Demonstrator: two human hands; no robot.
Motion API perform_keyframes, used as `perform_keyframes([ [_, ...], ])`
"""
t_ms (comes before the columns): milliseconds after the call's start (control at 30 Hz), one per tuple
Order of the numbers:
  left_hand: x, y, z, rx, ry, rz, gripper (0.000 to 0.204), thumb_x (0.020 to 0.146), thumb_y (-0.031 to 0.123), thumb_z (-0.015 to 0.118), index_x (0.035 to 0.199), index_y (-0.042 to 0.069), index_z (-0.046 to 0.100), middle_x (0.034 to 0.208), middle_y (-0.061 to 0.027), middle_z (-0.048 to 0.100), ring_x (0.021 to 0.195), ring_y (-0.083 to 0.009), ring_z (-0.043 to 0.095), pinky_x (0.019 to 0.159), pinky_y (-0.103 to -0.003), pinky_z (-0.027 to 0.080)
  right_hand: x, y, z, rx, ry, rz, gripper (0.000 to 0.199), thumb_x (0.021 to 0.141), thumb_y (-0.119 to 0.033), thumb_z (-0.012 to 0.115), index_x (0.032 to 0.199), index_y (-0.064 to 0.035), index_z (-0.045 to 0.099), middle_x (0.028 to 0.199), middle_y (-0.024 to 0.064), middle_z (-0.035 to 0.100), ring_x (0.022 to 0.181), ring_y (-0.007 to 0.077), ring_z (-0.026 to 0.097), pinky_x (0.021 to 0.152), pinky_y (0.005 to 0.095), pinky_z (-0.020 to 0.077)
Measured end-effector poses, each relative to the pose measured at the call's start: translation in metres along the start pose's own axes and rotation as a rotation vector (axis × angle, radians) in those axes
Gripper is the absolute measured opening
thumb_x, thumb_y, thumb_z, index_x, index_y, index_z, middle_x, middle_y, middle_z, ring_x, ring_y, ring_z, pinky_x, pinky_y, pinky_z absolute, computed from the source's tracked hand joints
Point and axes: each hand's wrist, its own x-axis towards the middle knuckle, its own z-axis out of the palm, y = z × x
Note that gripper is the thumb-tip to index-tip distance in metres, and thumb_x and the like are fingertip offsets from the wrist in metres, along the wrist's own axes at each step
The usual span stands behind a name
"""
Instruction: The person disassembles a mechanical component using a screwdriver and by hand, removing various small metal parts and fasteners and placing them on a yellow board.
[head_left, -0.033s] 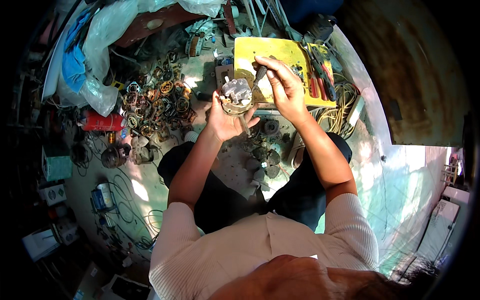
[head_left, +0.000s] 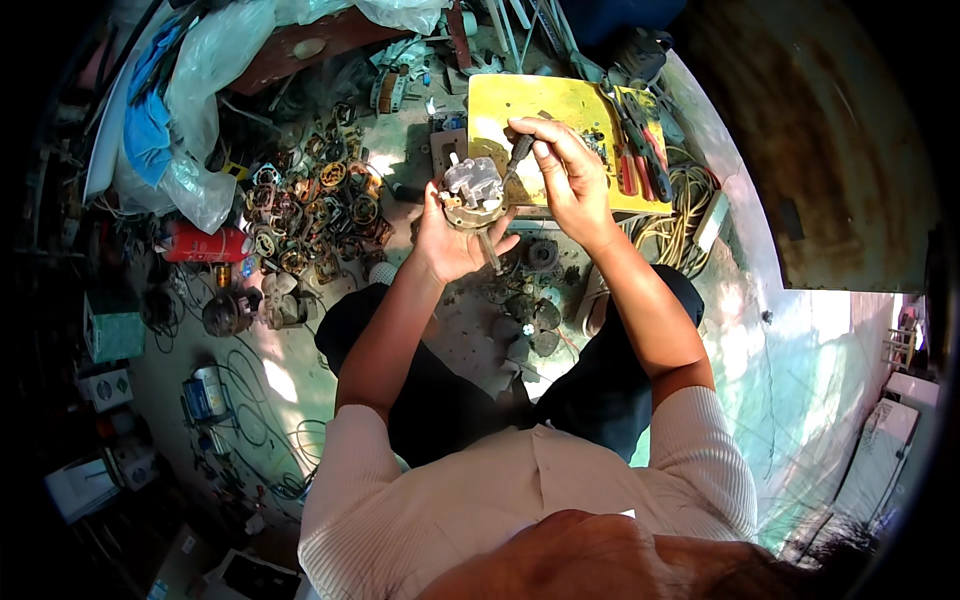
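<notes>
My left hand (head_left: 444,244), palm up, is closed round a small electric motor (head_left: 472,182), with the thumb at its left side and fingers beneath it. A greyish housing sits on top of the motor, above a round metal body, and a shaft sticks out below toward me. My right hand (head_left: 578,190) pinches the dark handle of a screwdriver (head_left: 521,150) between thumb and fingers. The screwdriver slants down to the motor's right edge; whether its tip touches cannot be made out.
A yellow board (head_left: 500,100) beyond my hands bears red-handled pliers (head_left: 627,170) and small parts. Left lies a heap of motor parts (head_left: 330,200), near a red cylinder (head_left: 207,243). Coiled cable (head_left: 680,205) lies right. More round parts (head_left: 543,255) lie between my knees.
</notes>
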Motion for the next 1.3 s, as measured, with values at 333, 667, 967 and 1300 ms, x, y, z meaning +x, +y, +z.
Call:
perform_keyframes([
  [333,0.000,-0.002,0.001,-0.011,0.037,-0.012,0.091,0.082,0.085,0.025,0.136,0.017,0.051,0.122,-0.0119,0.063,0.100,-0.0301,0.066,0.104,-0.057,0.039,-0.001,0.010,-0.004,-0.027,-0.006,-0.005,0.024,0.096,-0.009,0.056,0.119,-0.0033,0.064,0.109,0.0116,0.062,0.105,0.0213,0.059,0.094,0.0312,0.0444],
  [667,0.000,-0.002,0.001,0.007,0.034,-0.021,0.089,0.083,0.084,0.027,0.133,0.015,0.053,0.119,-0.0113,0.064,0.095,-0.0301,0.068,0.105,-0.056,0.038,0.001,-0.004,0.002,-0.084,-0.005,-0.068,0.017,0.087,-0.003,0.065,0.104,-0.0051,0.070,0.100,0.0097,0.062,0.097,0.0216,0.059,0.088,0.0315,0.0461],
  [967,0.002,-0.004,-0.001,-0.006,0.058,-0.025,0.092,0.082,0.086,0.025,0.135,0.015,0.051,0.123,-0.0123,0.062,0.099,-0.0296,0.066,0.106,-0.056,0.037,0.001,0.008,-0.010,0.041,-0.026,0.026,0.025,0.095,-0.007,0.058,0.119,-0.0027,0.064,0.113,0.0125,0.066,0.111,0.0205,0.060,0.096,0.0306,0.0443],
  [1300,0.000,-0.004,0.002,0.001,0.024,-0.015,0.089,0.084,0.083,0.025,0.135,0.016,0.051,0.122,-0.0107,0.063,0.099,-0.0296,0.066,0.105,-0.057,0.037,-0.003,0.006,-0.001,0.145,0.016,0.084,0.022,0.090,-0.007,0.065,0.111,-0.0050,0.068,0.105,0.0104,0.063,0.104,0.0204,0.059,0.090,0.0311,0.0455],
])
